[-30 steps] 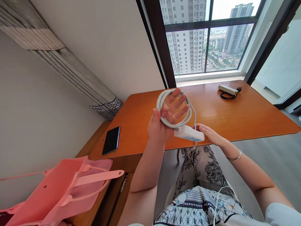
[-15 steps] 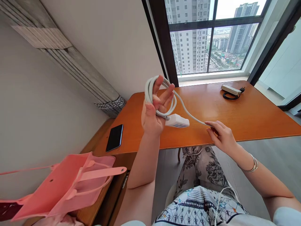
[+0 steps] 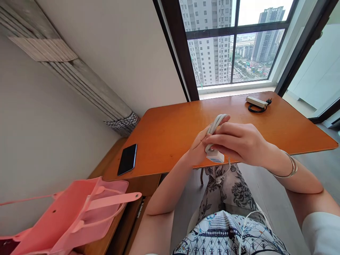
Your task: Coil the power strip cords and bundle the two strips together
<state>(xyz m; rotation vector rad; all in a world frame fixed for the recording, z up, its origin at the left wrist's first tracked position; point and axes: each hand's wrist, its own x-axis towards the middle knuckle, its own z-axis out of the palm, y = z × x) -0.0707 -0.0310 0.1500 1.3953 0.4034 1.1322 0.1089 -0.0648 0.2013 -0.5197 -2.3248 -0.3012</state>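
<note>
A coiled white cable (image 3: 217, 123) is held upright above the front edge of the brown table. Around its left side my left hand (image 3: 198, 147) is closed, partly hidden behind the coil and the other hand. My right hand (image 3: 240, 141), with a bracelet at the wrist, pinches the coil from the right, its fingers bent across it. Just under the fingers hangs a white block (image 3: 215, 156) joined to the cable. A thin length of cable drops from the hands toward the lap.
The table (image 3: 164, 131) bears a black phone (image 3: 127, 159) at the left and a power strip (image 3: 256, 102) with a black cord at the back right. A pink bag (image 3: 66, 212) stands open at the lower left. Beyond the table is a window.
My left hand has moved right and down with the coil, its fingers now closed. My right hand has moved left and up from the stretched cable onto the coil.
</note>
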